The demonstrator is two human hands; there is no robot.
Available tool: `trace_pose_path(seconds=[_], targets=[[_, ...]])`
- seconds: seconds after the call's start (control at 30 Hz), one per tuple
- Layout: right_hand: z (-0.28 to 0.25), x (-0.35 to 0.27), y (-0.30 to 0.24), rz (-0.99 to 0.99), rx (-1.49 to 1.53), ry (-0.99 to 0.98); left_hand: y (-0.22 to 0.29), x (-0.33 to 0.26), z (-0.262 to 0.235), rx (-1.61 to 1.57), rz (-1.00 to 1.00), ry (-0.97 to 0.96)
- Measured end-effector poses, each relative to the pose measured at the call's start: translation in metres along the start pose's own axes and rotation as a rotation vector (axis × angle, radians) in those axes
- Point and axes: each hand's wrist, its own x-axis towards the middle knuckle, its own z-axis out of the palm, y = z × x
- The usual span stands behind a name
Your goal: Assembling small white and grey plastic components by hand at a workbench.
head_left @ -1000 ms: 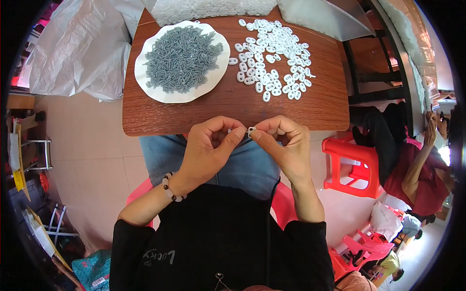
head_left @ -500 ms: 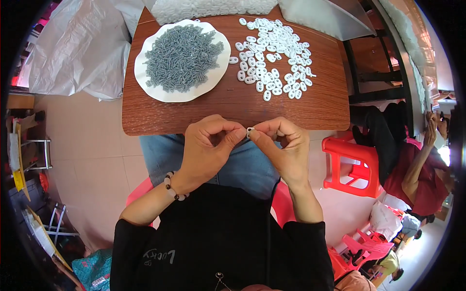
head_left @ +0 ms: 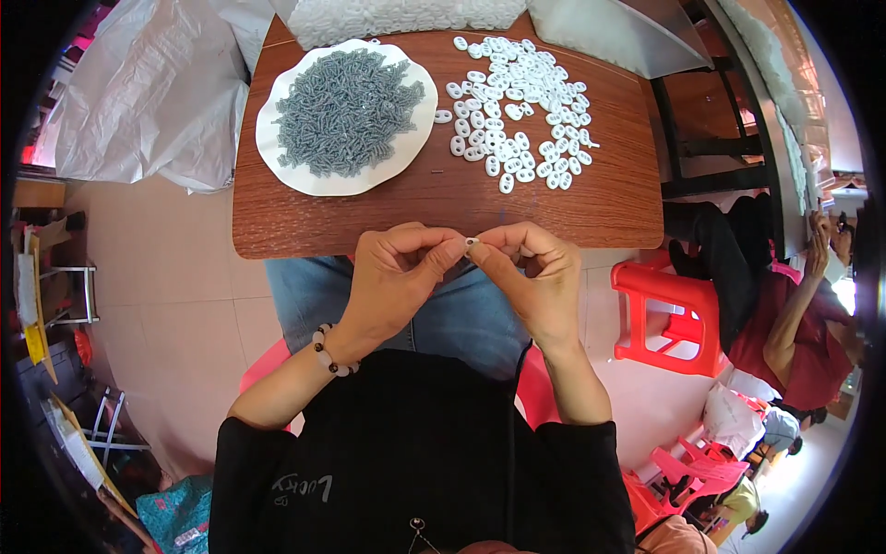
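Just off the table's near edge, my right hand (head_left: 540,282) pinches a small white oval two-holed piece (head_left: 471,242) between thumb and forefinger. My left hand (head_left: 403,277) is closed in a pinch, its fingertips against the left side of that piece; whatever they grip is hidden. Beyond my hands on the right lie many matching white two-holed pieces (head_left: 517,92), loosely spread. A white wavy-rimmed plate (head_left: 269,134) at the left holds a heap of tiny grey ridged pieces (head_left: 346,111), perhaps springs or screws.
The brown wooden table (head_left: 591,217) reaches almost to my lap. One tiny thin piece (head_left: 437,171) lies near its middle. Translucent bags of white pieces (head_left: 406,17) stand along the far edge. A red stool (head_left: 669,314) and a seated person (head_left: 794,342) are at the right; a large white bag (head_left: 152,102) sits left.
Both hands have shifted very slightly, and the white piece has tilted and drawn closer between the fingertips, showing less of itself. The table's contents look the same.
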Motion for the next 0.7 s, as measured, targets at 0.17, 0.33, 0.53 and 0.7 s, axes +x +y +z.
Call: trace_pose_path(seconds=[0.17,0.33,0.53,0.7], targets=[[0.0007,0.0010,-0.0017,0.032,0.101,0.003,-0.0004,0.0000,-0.0035,-0.135,-0.138,-0.024],[-0.0015,0.0007,0.0002,0.053,0.136,0.018,0.0028,0.0006,-0.0061,-0.224,-0.190,0.001],[-0.0004,0.0001,-0.0013,0.057,0.138,0.007,0.0004,-0.0004,-0.0071,-0.176,-0.157,-0.012],[-0.0012,-0.0006,-0.0008,0.065,0.136,-0.008,0.0001,-0.0005,-0.0057,-0.192,-0.153,-0.008]])
